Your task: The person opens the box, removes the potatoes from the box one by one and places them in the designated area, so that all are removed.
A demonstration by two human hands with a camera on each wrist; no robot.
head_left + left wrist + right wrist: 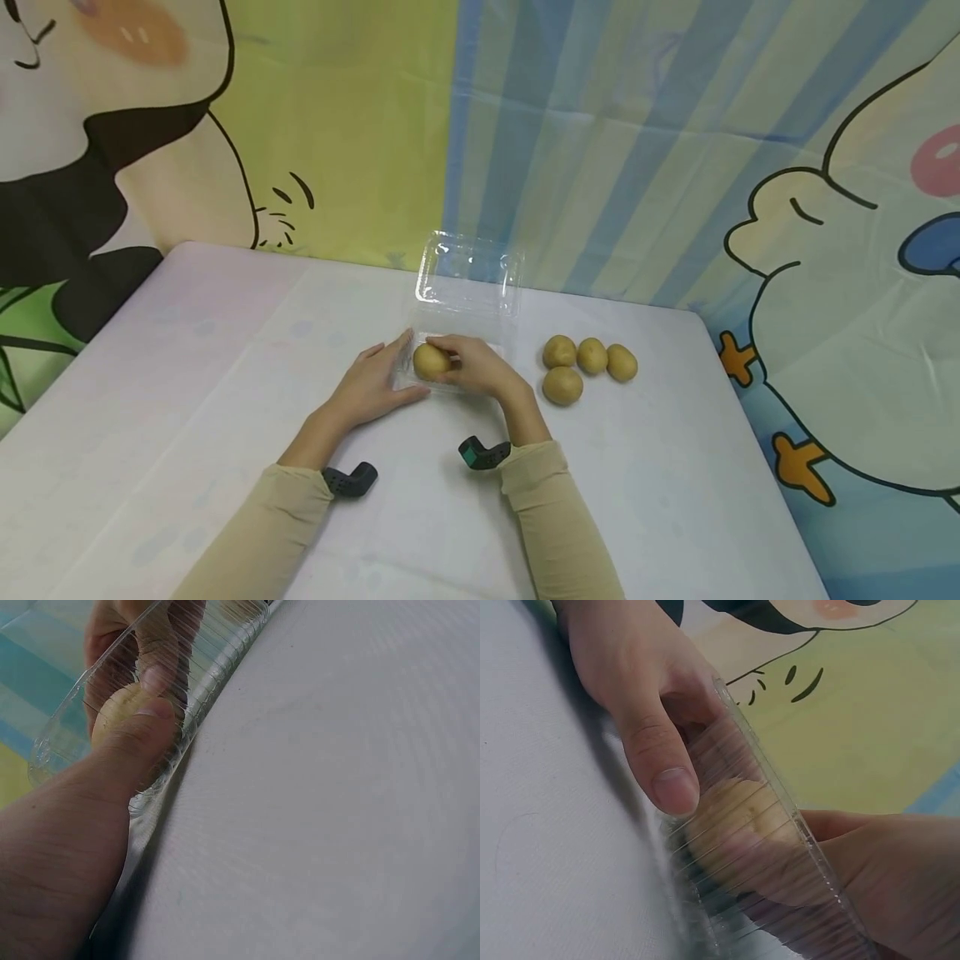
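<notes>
A clear plastic clamshell box stands on the table with its lid raised at the back. My right hand pinches a potato between thumb and fingers, inside the left part of the base. In the right wrist view the potato shows through the box's ribbed wall. My left hand rests against the left side of the box, fingers extended along it and thumb at the front wall. Whether the potato touches the box floor I cannot tell.
Several loose potatoes lie on the white tablecloth to the right of the box. A cartoon-printed curtain hangs behind the table. Dark wrist cameras sit at both cuffs.
</notes>
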